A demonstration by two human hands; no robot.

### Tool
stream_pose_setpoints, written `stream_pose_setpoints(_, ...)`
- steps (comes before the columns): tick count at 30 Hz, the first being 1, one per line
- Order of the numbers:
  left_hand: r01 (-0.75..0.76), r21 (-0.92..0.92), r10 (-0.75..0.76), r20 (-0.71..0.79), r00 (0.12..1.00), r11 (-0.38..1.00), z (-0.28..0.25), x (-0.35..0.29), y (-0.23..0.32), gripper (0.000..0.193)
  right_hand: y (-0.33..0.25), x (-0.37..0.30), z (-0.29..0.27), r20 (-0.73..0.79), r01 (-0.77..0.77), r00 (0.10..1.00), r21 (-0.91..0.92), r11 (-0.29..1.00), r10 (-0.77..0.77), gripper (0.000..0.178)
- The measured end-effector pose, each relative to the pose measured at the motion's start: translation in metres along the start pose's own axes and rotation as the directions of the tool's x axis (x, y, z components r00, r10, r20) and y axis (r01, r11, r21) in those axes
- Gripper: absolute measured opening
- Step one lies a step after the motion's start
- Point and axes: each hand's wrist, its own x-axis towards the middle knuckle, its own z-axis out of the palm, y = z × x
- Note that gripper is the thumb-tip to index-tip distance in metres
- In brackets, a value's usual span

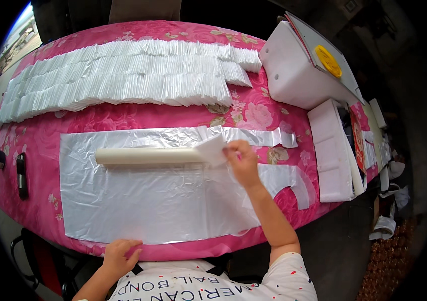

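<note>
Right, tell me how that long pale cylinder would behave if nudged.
The cylinder would probably roll, since its body looks round. It seems stiff, as its sides run nearly straight. It might also slide, because the plastic sheet under it looks glossy.

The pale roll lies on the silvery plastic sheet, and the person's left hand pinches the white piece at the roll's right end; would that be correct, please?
Not quite: the head view shows the right hand pinching the white piece at that end, not the left hand. The pale roll does lie on the silvery plastic sheet.
</note>
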Motion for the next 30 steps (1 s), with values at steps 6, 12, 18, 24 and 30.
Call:
stream_pose_setpoints(6, 0.042, -0.101, -0.036, 0.062, 0.997, 0.994, 0.005, 0.015, 0.006, 0.018, 0.106, 0.099, -0.055, -0.288, -0.391, 0.894, -0.13, 0.911, 0.342, 0.026)
stream_pose_setpoints(12, 0.03, -0.072, -0.024, 0.08, 0.996, 0.997, 0.002, 0.021, 0.004, 0.017, 0.105, 0.091, -0.044, -0.281, -0.142, 0.955, -0.716, 0.684, -0.096, 0.041)
stream_pose_setpoints(18, -0.028, -0.075, 0.036, 0.097, 0.995, 0.997, 0.011, 0.025, 0.005, 0.019, 0.018, -0.008, -0.001, 0.112, 0.166, 0.985, -0.358, 0.919, -0.135, 0.036)
stream_pose_setpoints(24, -0.291, 0.102, 0.275, 0.149, 0.95, 0.951, 0.038, 0.063, 0.024, 0.04, -0.042, -0.104, 0.018, 0.342, 0.205, 0.938, -0.445, 0.872, -0.045, 0.051)
stream_pose_setpoints(30, -0.462, 0.199, 0.44, 0.145, 0.886, 0.864, 0.063, 0.093, 0.025, 0.055, -0.024, -0.136, -0.009, 0.517, 0.208, 0.856, -0.379, 0.902, 0.02, 0.061)
